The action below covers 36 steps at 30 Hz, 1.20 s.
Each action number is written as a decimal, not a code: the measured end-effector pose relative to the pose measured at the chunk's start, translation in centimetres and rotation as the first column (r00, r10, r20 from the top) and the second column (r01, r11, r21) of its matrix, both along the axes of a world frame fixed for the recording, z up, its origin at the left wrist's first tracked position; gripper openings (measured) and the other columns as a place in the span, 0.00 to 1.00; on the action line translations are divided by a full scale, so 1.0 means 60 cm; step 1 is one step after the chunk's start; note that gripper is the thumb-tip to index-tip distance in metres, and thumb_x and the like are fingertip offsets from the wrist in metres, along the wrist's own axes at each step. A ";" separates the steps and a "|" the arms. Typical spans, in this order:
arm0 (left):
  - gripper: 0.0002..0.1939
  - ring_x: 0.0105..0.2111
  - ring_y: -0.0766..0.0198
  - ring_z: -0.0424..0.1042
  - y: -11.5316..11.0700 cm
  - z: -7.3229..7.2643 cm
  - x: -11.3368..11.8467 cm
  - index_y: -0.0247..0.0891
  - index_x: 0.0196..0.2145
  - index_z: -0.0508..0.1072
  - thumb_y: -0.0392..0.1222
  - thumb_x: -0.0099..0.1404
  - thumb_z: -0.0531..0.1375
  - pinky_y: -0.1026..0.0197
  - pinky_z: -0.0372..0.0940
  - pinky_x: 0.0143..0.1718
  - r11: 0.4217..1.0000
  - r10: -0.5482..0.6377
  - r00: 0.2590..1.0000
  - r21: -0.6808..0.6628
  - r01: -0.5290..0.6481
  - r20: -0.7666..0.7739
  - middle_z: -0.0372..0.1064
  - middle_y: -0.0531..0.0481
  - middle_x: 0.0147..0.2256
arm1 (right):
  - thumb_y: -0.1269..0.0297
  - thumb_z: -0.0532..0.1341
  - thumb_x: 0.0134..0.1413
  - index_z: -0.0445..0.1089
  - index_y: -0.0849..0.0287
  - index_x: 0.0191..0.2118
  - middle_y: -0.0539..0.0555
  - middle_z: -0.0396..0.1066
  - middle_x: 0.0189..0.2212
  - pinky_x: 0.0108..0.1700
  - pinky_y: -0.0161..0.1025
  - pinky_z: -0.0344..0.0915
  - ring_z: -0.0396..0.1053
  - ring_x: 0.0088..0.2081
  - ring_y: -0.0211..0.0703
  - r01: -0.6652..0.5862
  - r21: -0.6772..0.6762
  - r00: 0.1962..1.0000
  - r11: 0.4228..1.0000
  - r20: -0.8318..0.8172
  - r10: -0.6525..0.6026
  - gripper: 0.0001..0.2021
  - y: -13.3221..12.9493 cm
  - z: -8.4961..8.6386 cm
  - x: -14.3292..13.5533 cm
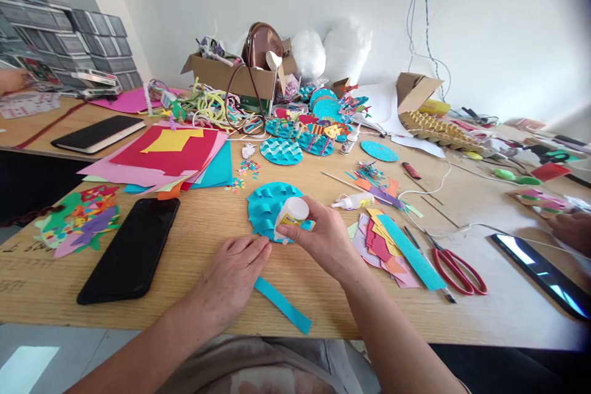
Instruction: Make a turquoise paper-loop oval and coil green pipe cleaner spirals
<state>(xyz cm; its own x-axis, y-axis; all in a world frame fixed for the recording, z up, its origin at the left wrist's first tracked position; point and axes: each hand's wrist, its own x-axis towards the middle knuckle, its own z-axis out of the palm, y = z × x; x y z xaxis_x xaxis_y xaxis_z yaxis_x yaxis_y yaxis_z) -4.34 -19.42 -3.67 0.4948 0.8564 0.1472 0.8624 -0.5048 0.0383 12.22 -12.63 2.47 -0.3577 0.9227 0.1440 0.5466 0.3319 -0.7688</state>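
Observation:
My right hand [325, 237] is closed around a white glue bottle [295, 212], tipped with its base up and its nozzle end down over the near right part of a blue paper disc [265, 203]. Curled blue strips stand in wavy rows on that disc. My left hand [235, 274] lies flat on the table, its fingertips at the disc's near edge. A loose blue paper strip [284, 305] extends from beside my left hand toward the table's front edge. The nozzle tip is hard to make out.
A black phone [129, 249] and paper cutouts [83, 218] lie left, coloured sheets [166, 157] behind. Right are paper scraps [381, 243], red-handled scissors [457, 268] and another glue bottle [353, 201]. Finished blue discs [281, 151] stand further back. Other people's hands show at both sides.

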 end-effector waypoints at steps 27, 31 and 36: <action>0.27 0.46 0.59 0.67 0.001 -0.023 -0.009 0.40 0.50 0.69 0.23 0.58 0.45 0.56 0.63 0.44 0.985 -0.017 1.000 0.172 0.019 -0.012 0.68 0.49 0.50 | 0.64 0.69 0.36 0.71 0.58 0.30 0.50 0.74 0.30 0.39 0.37 0.66 0.70 0.34 0.40 -0.230 -0.502 0.362 0.834 -0.839 -0.406 0.11 0.007 -0.042 0.036; 0.27 0.46 0.58 0.67 0.001 -0.033 -0.012 0.40 0.49 0.69 0.23 0.57 0.46 0.56 0.62 0.44 0.973 -0.024 1.000 0.231 0.022 0.006 0.68 0.49 0.50 | 0.64 0.68 0.38 0.71 0.58 0.33 0.51 0.73 0.31 0.41 0.39 0.65 0.69 0.36 0.42 -0.189 -0.449 0.429 0.874 -0.838 -0.338 0.12 -0.001 -0.038 0.034; 0.27 0.45 0.58 0.67 0.004 -0.041 -0.018 0.40 0.49 0.69 0.23 0.55 0.46 0.56 0.63 0.44 0.962 -0.058 0.998 0.266 0.053 0.014 0.68 0.49 0.50 | 0.65 0.68 0.38 0.68 0.56 0.35 0.49 0.72 0.32 0.40 0.37 0.64 0.68 0.35 0.40 -0.116 -0.364 0.525 0.924 -0.812 -0.254 0.14 -0.011 -0.033 0.031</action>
<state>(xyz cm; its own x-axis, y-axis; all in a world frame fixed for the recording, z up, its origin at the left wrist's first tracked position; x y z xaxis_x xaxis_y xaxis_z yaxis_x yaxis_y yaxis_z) -5.41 -19.19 -6.12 0.5348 0.7563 0.3768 0.8331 -0.5464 -0.0857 14.06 -13.26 0.50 -0.1739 0.9845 0.0204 -0.3997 -0.0517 -0.9152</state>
